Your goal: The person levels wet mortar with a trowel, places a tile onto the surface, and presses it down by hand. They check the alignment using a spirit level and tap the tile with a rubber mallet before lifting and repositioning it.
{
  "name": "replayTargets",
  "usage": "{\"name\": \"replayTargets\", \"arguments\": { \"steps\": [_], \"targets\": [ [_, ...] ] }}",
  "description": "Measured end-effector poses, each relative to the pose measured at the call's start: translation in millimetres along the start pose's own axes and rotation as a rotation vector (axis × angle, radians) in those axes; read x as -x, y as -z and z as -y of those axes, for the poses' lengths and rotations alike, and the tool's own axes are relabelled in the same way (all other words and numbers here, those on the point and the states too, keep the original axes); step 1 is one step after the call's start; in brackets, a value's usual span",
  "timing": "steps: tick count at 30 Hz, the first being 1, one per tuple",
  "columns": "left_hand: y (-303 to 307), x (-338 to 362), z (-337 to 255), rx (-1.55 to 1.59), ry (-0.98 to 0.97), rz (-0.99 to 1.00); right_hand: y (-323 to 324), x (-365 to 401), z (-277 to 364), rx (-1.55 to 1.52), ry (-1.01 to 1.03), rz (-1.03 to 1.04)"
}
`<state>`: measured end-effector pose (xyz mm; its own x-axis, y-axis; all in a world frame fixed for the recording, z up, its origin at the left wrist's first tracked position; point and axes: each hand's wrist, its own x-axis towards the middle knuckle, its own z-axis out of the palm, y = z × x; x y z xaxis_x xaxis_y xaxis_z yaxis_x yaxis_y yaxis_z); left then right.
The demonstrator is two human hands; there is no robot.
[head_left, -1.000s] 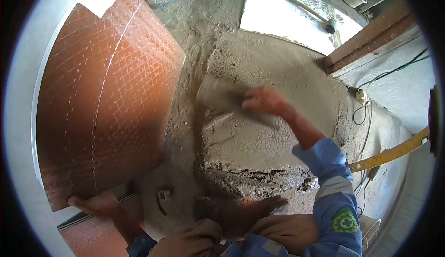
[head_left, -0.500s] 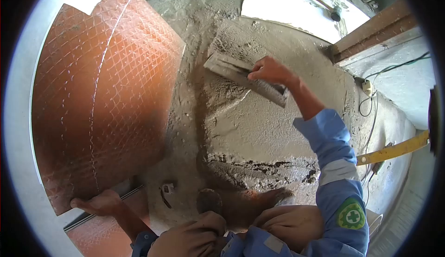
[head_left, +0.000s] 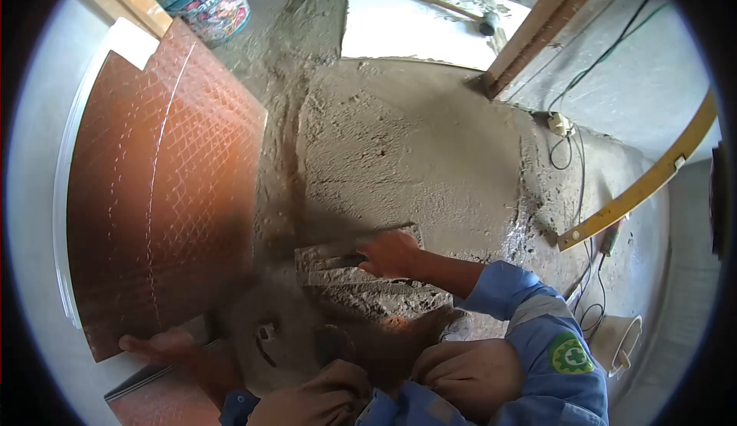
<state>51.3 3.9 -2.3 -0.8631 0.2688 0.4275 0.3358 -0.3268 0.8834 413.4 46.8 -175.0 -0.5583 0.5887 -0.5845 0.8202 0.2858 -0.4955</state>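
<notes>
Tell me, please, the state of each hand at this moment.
Left hand: at the near edge of the orange tile; blurred, so its grip cannot be told.
Right hand: closed, holding the trowel.

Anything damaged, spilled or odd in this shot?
The mortar has a ragged, crumbly near edge, beside the trowel in the right hand; the surface beyond looks smoother. Nothing else clearly stands out.

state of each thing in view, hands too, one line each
right hand: closed on trowel
trowel: held, down at mortar
mortar: spread, part smooth, part rough
left hand: at panel's near edge, grip unclear
orange panel: cross-hatched side showing
mallet: lying down
patterned bucket: upright
yellow bar: slanted
</notes>
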Motion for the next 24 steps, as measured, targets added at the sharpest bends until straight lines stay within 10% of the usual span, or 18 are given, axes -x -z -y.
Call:
{"name": "replayTargets", "arguments": {
  "steps": [11,21,24],
  "targets": [
    [29,-23,28,-0.022,-0.146,0.058,91,-57,-73,-0.016,-0.288,-0.663],
    [43,-36,41,-0.020,-0.196,0.099,137,-26,-172,-0.284,-0.831,-0.862],
    [53,-39,53,-0.330,-0.623,0.193,131,17,-197,-0.362,-0.973,-0.904]
  ]
}}
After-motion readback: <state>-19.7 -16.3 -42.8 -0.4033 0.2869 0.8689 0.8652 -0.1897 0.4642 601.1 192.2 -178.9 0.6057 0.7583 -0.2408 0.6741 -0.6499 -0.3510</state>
